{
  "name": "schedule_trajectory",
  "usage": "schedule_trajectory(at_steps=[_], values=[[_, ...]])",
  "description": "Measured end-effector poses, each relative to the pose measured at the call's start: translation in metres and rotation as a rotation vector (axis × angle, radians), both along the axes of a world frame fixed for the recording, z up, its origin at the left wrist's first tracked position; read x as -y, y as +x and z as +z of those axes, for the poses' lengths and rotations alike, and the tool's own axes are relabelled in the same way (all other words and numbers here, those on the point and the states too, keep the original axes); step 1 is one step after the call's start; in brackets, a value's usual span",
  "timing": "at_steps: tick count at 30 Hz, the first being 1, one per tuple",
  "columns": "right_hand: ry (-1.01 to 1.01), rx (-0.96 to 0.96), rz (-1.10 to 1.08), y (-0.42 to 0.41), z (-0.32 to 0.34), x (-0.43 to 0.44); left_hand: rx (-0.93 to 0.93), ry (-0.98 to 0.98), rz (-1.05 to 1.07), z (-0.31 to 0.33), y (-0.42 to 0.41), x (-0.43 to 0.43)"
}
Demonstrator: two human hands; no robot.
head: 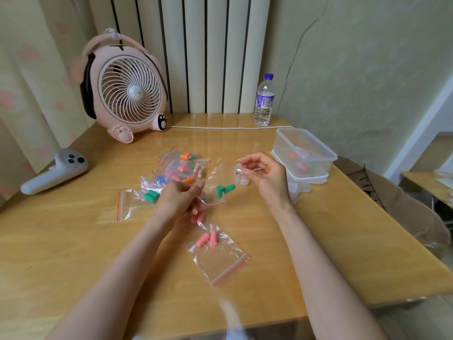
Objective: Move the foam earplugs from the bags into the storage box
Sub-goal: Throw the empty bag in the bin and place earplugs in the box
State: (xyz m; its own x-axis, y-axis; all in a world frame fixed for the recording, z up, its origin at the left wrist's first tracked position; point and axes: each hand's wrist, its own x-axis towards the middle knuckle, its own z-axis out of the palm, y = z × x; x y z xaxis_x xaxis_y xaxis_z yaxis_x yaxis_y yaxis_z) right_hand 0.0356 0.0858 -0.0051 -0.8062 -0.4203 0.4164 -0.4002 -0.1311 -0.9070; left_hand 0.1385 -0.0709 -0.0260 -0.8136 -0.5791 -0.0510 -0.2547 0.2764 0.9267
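With the left hand [180, 200] gripping the bag [213, 201] of green earplugs [224, 190] mid-frame and the right hand [266, 171] pinching a clear item [241, 177], it seems best to empty the bag directly over the right-side storage box [318, 153].

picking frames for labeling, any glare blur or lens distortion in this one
Head view: the wide-angle lens bows the table edges and the radiator; soft glare lies on the wood behind the bags; a pale smear blurs the bottom edge; the clear bag between left hand and right hand almost vanishes.
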Motion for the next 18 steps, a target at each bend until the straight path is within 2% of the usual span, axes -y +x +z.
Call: schedule_trajectory(at_steps=[6, 9, 12, 15, 18], values=[[-0.025, -0.019, 0.010, 0.002, 0.003, -0.002, -0.008, -0.352, 0.051, -0.005, -0.004, 0.006], [-0.023, -0.043, 0.021, 0.000, 0.002, 0.000, -0.153, -0.277, 0.043, -0.001, -0.004, 0.003], [-0.012, -0.058, 0.030, 0.002, 0.001, 0.002, -0.285, -0.137, -0.137, 0.006, 0.000, -0.004], [-0.027, -0.029, 0.036, 0.003, 0.001, 0.002, -0.232, -0.068, -0.315, 0.003, 0.002, -0.009], [-0.025, -0.003, 0.077, 0.005, 0.002, 0.003, -0.181, -0.083, -0.293, -0.002, -0.003, -0.012]])
